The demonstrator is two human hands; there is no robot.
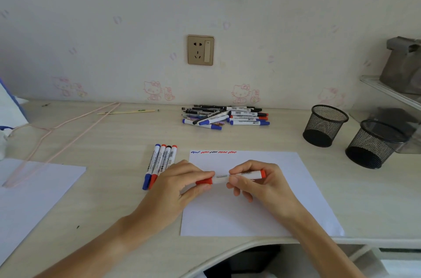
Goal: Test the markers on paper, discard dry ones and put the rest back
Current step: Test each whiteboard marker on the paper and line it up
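Seemingly capped, red marker (230,178) gripped by both hands above paper (255,214).

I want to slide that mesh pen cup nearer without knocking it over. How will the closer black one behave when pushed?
The nearer mesh cup looks empty, so probably light and easy to slide on the smooth desk. Its rim is wider than its base, so a push up high may tip it; push low. It stands near the other mesh cup and could bump it.
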